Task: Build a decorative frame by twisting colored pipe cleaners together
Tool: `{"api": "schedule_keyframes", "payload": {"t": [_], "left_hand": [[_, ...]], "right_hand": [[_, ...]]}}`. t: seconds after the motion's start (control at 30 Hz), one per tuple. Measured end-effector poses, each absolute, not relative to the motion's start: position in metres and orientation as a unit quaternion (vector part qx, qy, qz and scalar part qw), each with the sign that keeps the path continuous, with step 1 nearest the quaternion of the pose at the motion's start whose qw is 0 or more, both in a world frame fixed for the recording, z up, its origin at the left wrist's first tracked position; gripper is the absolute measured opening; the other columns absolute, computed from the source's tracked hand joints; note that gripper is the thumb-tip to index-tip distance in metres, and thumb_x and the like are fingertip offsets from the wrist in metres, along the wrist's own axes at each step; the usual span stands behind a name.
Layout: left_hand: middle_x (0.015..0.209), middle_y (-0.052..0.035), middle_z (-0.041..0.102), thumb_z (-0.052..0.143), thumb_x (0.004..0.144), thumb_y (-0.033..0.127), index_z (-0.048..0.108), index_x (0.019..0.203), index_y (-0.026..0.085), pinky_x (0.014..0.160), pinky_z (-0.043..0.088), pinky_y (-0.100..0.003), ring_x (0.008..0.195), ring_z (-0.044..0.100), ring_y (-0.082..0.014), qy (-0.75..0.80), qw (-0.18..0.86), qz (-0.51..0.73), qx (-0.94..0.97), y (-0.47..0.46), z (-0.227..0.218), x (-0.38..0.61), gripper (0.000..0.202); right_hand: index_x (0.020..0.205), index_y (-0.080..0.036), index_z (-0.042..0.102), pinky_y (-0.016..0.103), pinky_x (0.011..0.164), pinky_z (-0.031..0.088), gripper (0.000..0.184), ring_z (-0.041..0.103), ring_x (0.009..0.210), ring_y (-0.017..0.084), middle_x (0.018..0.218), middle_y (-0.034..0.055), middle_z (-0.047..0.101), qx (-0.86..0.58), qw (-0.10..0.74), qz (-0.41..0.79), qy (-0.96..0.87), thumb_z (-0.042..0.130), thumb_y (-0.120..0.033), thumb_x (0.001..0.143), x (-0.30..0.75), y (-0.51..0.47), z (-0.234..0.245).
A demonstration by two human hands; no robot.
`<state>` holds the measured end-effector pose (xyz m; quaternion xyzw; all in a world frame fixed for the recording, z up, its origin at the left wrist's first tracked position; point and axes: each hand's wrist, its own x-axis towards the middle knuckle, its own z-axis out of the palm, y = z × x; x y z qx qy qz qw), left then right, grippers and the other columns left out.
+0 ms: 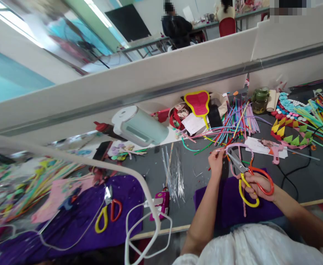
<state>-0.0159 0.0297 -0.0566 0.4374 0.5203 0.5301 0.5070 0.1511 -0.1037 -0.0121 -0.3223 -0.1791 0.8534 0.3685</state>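
My left hand is closed, pinching the end of a bent lilac-pink pipe cleaner. The fingertips are small here, so their exact grip is hard to see. In my right hand is a pair of scissors with one red and one yellow handle, the fingers wrapped around the loops. The blades point up and left toward the left hand, inside the pipe cleaner's arch; whether they touch it I cannot tell. A pink pipe-cleaner length hangs down below the right hand. Under both hands lies a purple cloth.
Pipe cleaners lie in a bundle beyond my hands. A pink glue gun with a black cord is to the right. Silver stems, a magenta device, a white lamp arm and other scissors are leftward. People sit beyond the partition.
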Motion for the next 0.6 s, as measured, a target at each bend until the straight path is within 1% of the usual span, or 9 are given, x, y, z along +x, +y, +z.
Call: {"api": "schedule_keyframes", "payload": {"t": [0.1, 0.2, 0.33, 0.5, 0.6], "left_hand": [[0.087, -0.0063, 0.068, 0.068, 0.072, 0.041, 0.072, 0.082, 0.018, 0.066, 0.052, -0.029, 0.076, 0.064, -0.0166, 0.525, 0.48, 0.53, 0.462, 0.027, -0.052, -0.016, 0.026], [0.087, -0.0065, 0.067, 0.068, 0.073, 0.041, 0.072, 0.077, 0.019, 0.069, 0.051, -0.028, 0.081, 0.063, -0.0175, 0.537, 0.445, 0.529, 0.484, 0.025, -0.048, -0.017, 0.023], [0.086, -0.006, 0.066, 0.067, 0.075, 0.041, 0.07, 0.076, 0.018, 0.072, 0.051, -0.028, 0.081, 0.062, -0.0171, 0.544, 0.433, 0.53, 0.485, 0.022, -0.045, -0.017, 0.023], [0.086, -0.0051, 0.061, 0.062, 0.079, 0.044, 0.068, 0.079, 0.018, 0.065, 0.051, -0.026, 0.076, 0.06, -0.0149, 0.543, 0.403, 0.55, 0.49, 0.017, -0.042, -0.016, 0.027], [0.089, -0.0051, 0.057, 0.061, 0.08, 0.044, 0.067, 0.079, 0.017, 0.061, 0.05, -0.024, 0.076, 0.058, -0.0141, 0.54, 0.383, 0.56, 0.499, 0.014, -0.039, -0.013, 0.028]], "right_hand": [[0.106, -0.02, 0.057, 0.017, 0.039, 0.034, 0.028, 0.044, 0.052, 0.007, 0.08, 0.0018, 0.056, -0.325, 0.363, 0.855, -0.175, 0.059, -0.029, 0.079, 0.147, -0.098, -0.013], [0.106, -0.02, 0.056, 0.018, 0.04, 0.034, 0.03, 0.044, 0.052, 0.007, 0.08, 0.0015, 0.056, -0.322, 0.367, 0.855, -0.174, 0.061, -0.029, 0.077, 0.144, -0.09, -0.013], [0.105, -0.019, 0.056, 0.018, 0.041, 0.033, 0.03, 0.045, 0.052, 0.007, 0.08, 0.0013, 0.056, -0.31, 0.373, 0.858, -0.173, 0.062, -0.03, 0.077, 0.142, -0.079, -0.013], [0.106, -0.019, 0.056, 0.018, 0.04, 0.032, 0.032, 0.045, 0.052, 0.007, 0.079, 0.0012, 0.056, -0.304, 0.375, 0.858, -0.178, 0.062, -0.033, 0.079, 0.138, -0.071, -0.012], [0.105, -0.019, 0.056, 0.017, 0.04, 0.03, 0.033, 0.044, 0.051, 0.006, 0.078, 0.001, 0.056, -0.294, 0.381, 0.861, -0.168, 0.061, -0.04, 0.08, 0.137, -0.067, -0.012]]}}
